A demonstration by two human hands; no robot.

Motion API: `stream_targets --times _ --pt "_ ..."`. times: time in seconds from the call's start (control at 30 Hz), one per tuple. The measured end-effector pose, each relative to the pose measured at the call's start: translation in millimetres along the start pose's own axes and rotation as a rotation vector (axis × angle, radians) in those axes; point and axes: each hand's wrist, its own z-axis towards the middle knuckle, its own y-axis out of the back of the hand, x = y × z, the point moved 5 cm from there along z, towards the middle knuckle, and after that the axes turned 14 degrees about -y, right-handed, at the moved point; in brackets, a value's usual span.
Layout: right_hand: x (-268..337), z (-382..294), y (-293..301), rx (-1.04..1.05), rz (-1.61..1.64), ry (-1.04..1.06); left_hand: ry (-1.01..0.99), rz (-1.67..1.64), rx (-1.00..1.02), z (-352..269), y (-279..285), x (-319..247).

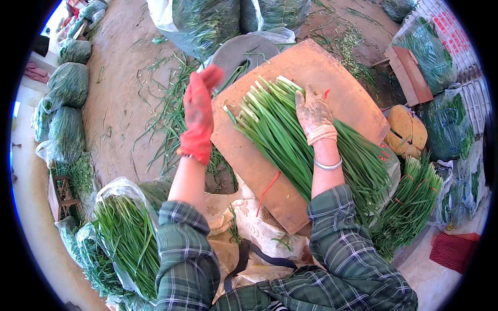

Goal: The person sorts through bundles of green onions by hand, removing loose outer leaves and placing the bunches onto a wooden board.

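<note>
A wooden board (237,151) lies tilted across in front of me, with a wide spread of green garlic chives (272,132) on it, pale cut ends towards the upper left. My right hand (314,107), in a thin soiled glove, rests on the stalks near those ends; whether it grips any is hard to tell. Left of the board my left hand (198,105), in a red rubber glove, is raised and slightly blurred, with nothing seen in it. One red tie (268,193) lies across the board's lower edge, and a smaller red piece (327,93) lies beyond my right hand.
Tied chive bundles (416,190) stand at the right, below a round yellow bundle (406,130). An open bag of chives (126,237) is at lower left. Filled plastic bags (206,23) stand beyond a grey round block (233,52). A wooden stool (412,76) is upper right.
</note>
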Motion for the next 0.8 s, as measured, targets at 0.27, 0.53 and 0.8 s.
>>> stream_targets --times 0.27,0.53,0.8 --pt "14.9 6.1 -0.3 0.092 0.068 0.024 -0.157 0.445 -0.382 1.8 106.8 12.3" --pt "29.3 -20.9 89.1 0.090 0.531 0.421 0.100 0.414 0.026 -175.2 77.6 -110.7" --pt "140.3 -234.7 65.0 1.006 0.529 0.807 0.499 0.186 -0.394 -428.5 99.3 -170.2"
